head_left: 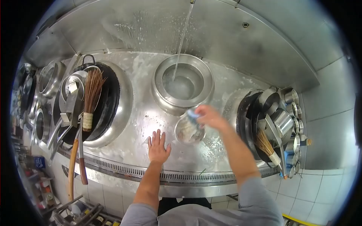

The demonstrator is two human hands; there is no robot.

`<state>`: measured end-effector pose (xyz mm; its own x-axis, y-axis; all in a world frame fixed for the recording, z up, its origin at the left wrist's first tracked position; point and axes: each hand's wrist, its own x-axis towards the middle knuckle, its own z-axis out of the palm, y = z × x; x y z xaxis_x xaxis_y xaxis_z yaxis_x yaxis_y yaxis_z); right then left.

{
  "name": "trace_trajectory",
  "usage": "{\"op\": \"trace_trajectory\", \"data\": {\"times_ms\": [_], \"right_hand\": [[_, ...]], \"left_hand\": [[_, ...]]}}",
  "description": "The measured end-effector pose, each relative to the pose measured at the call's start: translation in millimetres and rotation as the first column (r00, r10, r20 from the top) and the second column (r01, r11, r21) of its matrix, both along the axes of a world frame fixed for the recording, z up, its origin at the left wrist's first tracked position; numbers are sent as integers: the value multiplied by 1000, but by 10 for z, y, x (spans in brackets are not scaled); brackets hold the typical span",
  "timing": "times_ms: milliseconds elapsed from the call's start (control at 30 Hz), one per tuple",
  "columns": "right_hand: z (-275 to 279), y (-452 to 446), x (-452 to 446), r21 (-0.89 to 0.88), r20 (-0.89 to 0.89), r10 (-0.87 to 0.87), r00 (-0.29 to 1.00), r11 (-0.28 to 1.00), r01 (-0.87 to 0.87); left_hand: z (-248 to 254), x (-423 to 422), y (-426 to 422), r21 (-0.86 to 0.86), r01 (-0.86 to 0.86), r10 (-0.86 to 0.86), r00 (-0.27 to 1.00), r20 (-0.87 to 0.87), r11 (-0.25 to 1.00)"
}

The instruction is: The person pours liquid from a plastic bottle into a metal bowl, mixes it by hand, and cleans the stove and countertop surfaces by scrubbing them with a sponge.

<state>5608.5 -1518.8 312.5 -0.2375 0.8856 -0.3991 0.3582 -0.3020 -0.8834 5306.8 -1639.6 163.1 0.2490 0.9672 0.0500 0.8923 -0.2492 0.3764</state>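
My left hand [159,147] lies flat on the wet steel counter [143,130], fingers spread, with nothing in it. My right hand [209,117] is closed on a blue scrubbing pad [193,116], slightly smeared by motion. The pad is at the upper right rim of a round bowl [182,140] holding cloudy, whitish liquid; whether the two touch I cannot tell. Just behind the bowl, a wide round steel well [160,81] with a thick rim has water in it. A thin stream of water [182,39] falls into it from a spout [192,1] above.
On the left, a black wok [113,101] holds pans, ladles and a bamboo brush [94,90]; long wooden handles overhang the front edge. Another wok [245,124] on the right carries pots and a second brush [266,145]. A slotted drain [181,176] runs along the front.
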Motion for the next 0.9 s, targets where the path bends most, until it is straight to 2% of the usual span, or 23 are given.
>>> {"op": "trace_trajectory", "data": {"times_ms": [33, 67, 100, 133, 167, 200, 233, 267, 333, 400, 433, 467, 500, 567, 667, 700, 767, 833, 900], "right_hand": [[325, 193, 70, 44, 17, -134, 991, 990, 133], [674, 455, 215, 123, 139, -184, 973, 978, 168], [786, 774, 453, 287, -3, -296, 955, 915, 284], [937, 1174, 686, 515, 89, -397, 913, 803, 299], [1097, 1604, 871, 658, 112, -520, 847, 678, 328], [1269, 2001, 1060, 744, 58, -607, 793, 556, 370], [1406, 2424, 1233, 836, 99, -738, 667, 425, 346], [1633, 2750, 1282, 915, 165, -841, 516, 326, 238], [1820, 3401, 1220, 960, -72, -838, 541, 89, 266], [1879, 3892, 718, 999, -50, -855, 516, -40, 32], [1715, 4091, 375, 948, 253, -883, 395, 144, -284], [1543, 4302, 44, 780, 460, -857, 230, 267, -567], [1230, 4563, -477, 988, 136, -718, 683, 151, -38], [1779, 4118, -959, 785, 418, -367, 831, 606, -127], [1288, 4138, -373, 859, 510, -576, 639, 379, -344], [1002, 4061, 59, 890, 456, -629, 630, 338, -306], [693, 3756, 1079, 986, 168, -643, 747, 123, -116], [589, 3326, 1448, 955, 78, -817, 571, 225, 192], [-75, 3770, 1912, 902, -125, -771, 625, 174, 396]], "left_hand": [[-3, 16, 38, -8, -5, 4, 1000, -16, 1000], [-6, 32, 55, -17, -2, 2, 1000, -14, 1000], [-6, 30, 61, -27, -1, 0, 1000, -14, 1000], [-4, 21, 78, -35, -3, 3, 1000, -15, 999], [5, 19, 100, -41, -5, 4, 1000, -18, 999], [13, 19, 119, -49, -6, 5, 1000, -22, 999], [10, 27, 120, -62, -7, 6, 1000, -25, 998], [-11, 29, 137, -62, -11, 9, 1000, -29, 998], [14, 37, 167, -86, -9, 7, 999, -33, 996], [-24, 33, 211, -90, -15, 11, 999, -39, 996], [-42, 40, 206, -99, -20, 15, 999, -50, 995], [-49, 44, 215, -103, -23, 17, 998, -62, 994], [-52, 58, 236, -105, -21, 14, 997, -71, 994], [-20, 67, 281, -99, -25, 18, 997, -70, 995], [1, 88, 238, -99, -31, 25, 998, -62, 995], [-29, 91, 280, -83, -41, 37, 998, -54, 996], [-62, 83, 292, -67, -36, 32, 998, -53, 997], [-47, 69, 294, -91, -25, 19, 998, -63, 996], [-84, 78, 260, -114, -28, 18, 996, -86, 993]]}}
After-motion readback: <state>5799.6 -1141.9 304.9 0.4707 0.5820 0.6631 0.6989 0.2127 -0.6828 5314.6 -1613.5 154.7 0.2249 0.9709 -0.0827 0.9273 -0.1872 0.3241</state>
